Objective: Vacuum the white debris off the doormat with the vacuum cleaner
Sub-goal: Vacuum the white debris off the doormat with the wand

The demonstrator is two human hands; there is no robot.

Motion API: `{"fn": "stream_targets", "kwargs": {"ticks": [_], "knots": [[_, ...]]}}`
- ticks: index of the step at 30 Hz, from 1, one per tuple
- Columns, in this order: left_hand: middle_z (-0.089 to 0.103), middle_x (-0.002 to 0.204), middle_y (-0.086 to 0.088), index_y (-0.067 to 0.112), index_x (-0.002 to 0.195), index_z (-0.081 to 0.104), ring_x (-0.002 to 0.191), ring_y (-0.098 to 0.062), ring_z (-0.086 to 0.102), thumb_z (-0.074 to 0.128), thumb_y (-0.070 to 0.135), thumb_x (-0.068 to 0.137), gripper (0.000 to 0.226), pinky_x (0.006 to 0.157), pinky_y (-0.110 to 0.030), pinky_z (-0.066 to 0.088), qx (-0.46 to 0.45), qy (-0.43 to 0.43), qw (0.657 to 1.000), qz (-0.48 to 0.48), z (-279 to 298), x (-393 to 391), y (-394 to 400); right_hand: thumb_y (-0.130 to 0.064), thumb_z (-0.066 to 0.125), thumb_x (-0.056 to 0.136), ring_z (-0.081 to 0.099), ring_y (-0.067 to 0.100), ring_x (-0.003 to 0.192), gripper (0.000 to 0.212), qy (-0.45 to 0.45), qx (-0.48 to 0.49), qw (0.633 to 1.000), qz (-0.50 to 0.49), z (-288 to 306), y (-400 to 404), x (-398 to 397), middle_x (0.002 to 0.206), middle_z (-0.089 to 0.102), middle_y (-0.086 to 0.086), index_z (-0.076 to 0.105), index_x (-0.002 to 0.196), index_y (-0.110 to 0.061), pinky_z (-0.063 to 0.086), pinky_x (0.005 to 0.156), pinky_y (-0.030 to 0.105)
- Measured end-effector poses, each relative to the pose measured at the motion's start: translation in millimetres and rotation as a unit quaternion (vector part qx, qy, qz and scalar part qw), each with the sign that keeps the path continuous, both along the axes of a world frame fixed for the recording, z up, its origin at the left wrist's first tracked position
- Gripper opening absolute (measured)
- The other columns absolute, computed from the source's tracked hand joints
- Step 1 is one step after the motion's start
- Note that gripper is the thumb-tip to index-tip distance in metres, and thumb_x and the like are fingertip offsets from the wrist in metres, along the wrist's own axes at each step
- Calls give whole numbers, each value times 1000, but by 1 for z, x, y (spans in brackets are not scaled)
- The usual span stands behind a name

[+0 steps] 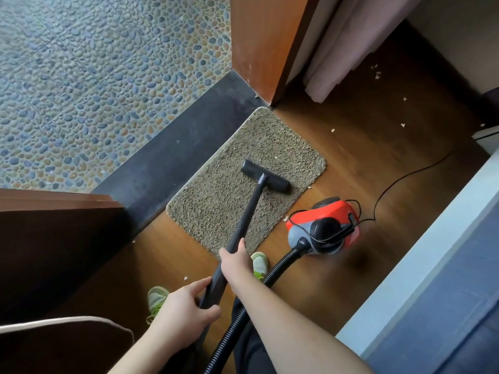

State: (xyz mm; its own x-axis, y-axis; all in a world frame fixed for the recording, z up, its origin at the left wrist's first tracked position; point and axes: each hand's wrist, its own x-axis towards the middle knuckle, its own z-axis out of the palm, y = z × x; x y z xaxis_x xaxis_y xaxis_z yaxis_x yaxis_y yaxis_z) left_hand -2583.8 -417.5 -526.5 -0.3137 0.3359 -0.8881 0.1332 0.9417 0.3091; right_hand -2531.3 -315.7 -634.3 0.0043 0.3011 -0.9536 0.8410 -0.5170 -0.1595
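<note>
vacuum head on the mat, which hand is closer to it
Right. The right hand grips the wand further down toward the vacuum head; the left hand holds it higher, farther back.

The wood floor point(378, 168) carries the doormat point(232, 190) and red vacuum point(324, 225). White scraps point(332, 130) and a cord point(405, 179) lie on it.

Pebble tiles point(81, 76) — pink curtain point(337, 49)

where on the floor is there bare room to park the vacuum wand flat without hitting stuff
Bare wood floor lies right of the doormat, between the mat and the power cord, with only a few white scraps. The dark threshold strip left of the mat is bare too. Crowded: near the red vacuum body, the hose and both shoes.
</note>
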Motion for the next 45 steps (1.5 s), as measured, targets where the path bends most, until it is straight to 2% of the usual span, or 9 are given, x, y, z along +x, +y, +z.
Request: {"fn": "stream_targets", "kwargs": {"ticks": [5, 10, 16, 21, 28, 32, 38, 41, 45], "knots": [[70, 83, 9, 41, 139, 51, 82, -2, 64, 66, 39, 74, 66, 72, -11, 45, 21, 15, 1000, 2, -6, -1, 13, -33, 52, 95, 55, 30, 122, 74, 1, 29, 1000, 8, -1, 20, -1, 142, 52, 9, 12, 158, -32, 47, 102, 39], [68, 79, 11, 36, 139, 53, 69, 1, 61, 68, 37, 76, 64, 57, -10, 40, 42, 18, 999, 21, -23, -9, 51, -31, 51, 97, 57, 29, 116, 72, 13, 45, 999, 8, -7, 61, -13, 143, 48, 10, 13, 158, -28, 45, 82, 30], [70, 91, 4, 27, 139, 53, 84, -13, 65, 68, 34, 79, 63, 72, -22, 48, 59, 32, 998, 9, -30, -18, 95, -27, 57, 92, 59, 33, 113, 72, 20, 64, 997, -26, -22, 95, -31, 139, 52, 12, 25, 156, -26, 53, 94, 45], [68, 88, 3, 23, 131, 59, 92, -18, 67, 66, 32, 81, 52, 79, -26, 53, 63, 41, 997, -19, -26, -16, 104, -28, 57, 91, 57, 33, 116, 69, 20, 67, 997, -28, -27, 101, -31, 142, 50, 11, 29, 154, -27, 51, 97, 44], [71, 97, 6, 31, 143, 49, 90, -11, 67, 67, 37, 77, 68, 73, -19, 49, 42, 26, 999, 11, -27, -10, 68, -30, 51, 97, 55, 29, 117, 72, 7, 48, 998, 28, -12, 76, -20, 144, 47, 10, 15, 158, -27, 43, 79, 29], [62, 74, 14, 34, 142, 49, 74, -6, 59, 65, 37, 78, 66, 62, -15, 41, 33, 25, 999, 9, -20, -7, 48, -31, 50, 97, 56, 29, 108, 73, 8, 31, 999, 39, -9, 54, -15, 141, 49, 11, 10, 159, -28, 46, 82, 32], [64, 74, 13, 36, 143, 47, 65, 4, 56, 65, 40, 78, 68, 72, -19, 44, 22, 19, 1000, -3, -11, -4, 28, -32, 50, 98, 52, 30, 123, 73, 9, 22, 999, 29, -5, 33, -7, 148, 42, 10, 9, 158, -30, 46, 85, 34], [67, 83, 10, 35, 145, 45, 62, 9, 56, 65, 39, 80, 68, 64, -11, 43, 24, 9, 1000, 3, -9, -2, 22, -32, 50, 97, 52, 30, 124, 73, 4, 21, 999, 28, -4, 27, -5, 149, 41, 10, 10, 158, -30, 47, 95, 38], [66, 82, 10, 34, 143, 48, 64, 5, 57, 65, 38, 79, 67, 56, -6, 41, 33, 8, 999, 16, -11, -4, 23, -30, 51, 97, 54, 28, 119, 73, 4, 31, 999, 15, -6, 28, -6, 145, 46, 9, 13, 158, -29, 46, 86, 34]]}}
